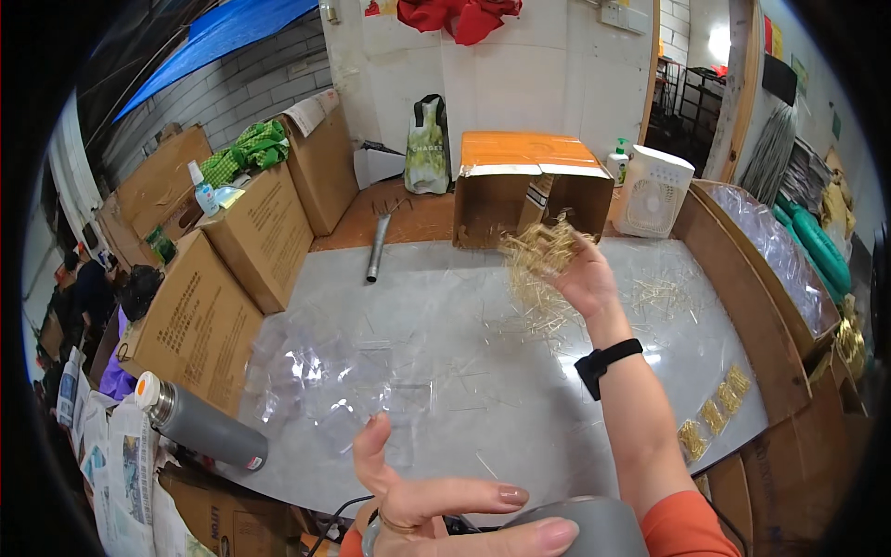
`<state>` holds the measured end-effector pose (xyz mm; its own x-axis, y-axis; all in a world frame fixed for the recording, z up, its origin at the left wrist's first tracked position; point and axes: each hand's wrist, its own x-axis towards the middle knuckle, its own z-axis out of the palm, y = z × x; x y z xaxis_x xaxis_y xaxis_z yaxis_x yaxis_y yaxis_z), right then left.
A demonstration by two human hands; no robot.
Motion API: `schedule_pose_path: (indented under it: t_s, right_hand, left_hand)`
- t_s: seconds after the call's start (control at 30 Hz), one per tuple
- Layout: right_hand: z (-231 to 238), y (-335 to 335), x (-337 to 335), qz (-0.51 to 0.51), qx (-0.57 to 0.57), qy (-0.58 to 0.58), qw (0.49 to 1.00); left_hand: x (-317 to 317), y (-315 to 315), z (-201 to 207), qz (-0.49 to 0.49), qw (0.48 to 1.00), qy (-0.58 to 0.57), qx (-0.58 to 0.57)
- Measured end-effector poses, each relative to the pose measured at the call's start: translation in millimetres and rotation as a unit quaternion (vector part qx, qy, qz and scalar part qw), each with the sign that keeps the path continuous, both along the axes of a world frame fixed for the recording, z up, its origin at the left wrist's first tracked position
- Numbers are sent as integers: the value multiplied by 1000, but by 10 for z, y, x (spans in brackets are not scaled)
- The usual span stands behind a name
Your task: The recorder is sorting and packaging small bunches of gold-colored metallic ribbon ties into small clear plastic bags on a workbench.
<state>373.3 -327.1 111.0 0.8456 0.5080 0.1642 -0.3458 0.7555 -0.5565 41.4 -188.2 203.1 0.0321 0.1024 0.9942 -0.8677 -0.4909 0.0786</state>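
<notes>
My right hand (591, 280) is stretched out over the far middle of the table, in front of an orange-topped cardboard box (534, 148). Its fingers are curled round a loose bunch of thin gold-coloured pins (538, 249), which sticks out to the left. More such pins lie in a heap just below the hand and in a scatter (664, 295) to its right. Close to me, at the lower edge, my left hand (418, 511) has its fingers apart, with nothing seen between them. Its thumb is at the edge of a grey rounded object (594, 524), partly cut off.
Clear plastic bags (316, 376) lie on the grey tabletop (436, 288) at left, beside a grey flask (204, 427). A metal hand rake (379, 243) lies farther back. Small packs of gold pins (713, 415) sit near right. Cardboard boxes (195, 311) and a white fan (654, 190) border the table.
</notes>
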Motion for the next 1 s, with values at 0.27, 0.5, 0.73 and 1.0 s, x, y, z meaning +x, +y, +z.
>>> schedule_pose_path:
  t_s: [0.27, 0.5, 0.73, 1.0]
  right_hand:
    - [178, 1, -127, -45, 39, 52, 997]
    - [139, -73, -39, -48, -4, 107, 993]
    - [67, -272, 63, -104, -34, 77, 991]
    - [-28, -448, 229, -143, -77, 151, 975]
  left_hand:
    - [-109, 3, 36, -7, 1000, 6, -20]
    - [-123, 53, 22, -10, 999, -22, -35]
    - [-132, -2, 79, -11, 997, -25, -75]
    - [-239, 50, 257, 80, 993, 33, -76]
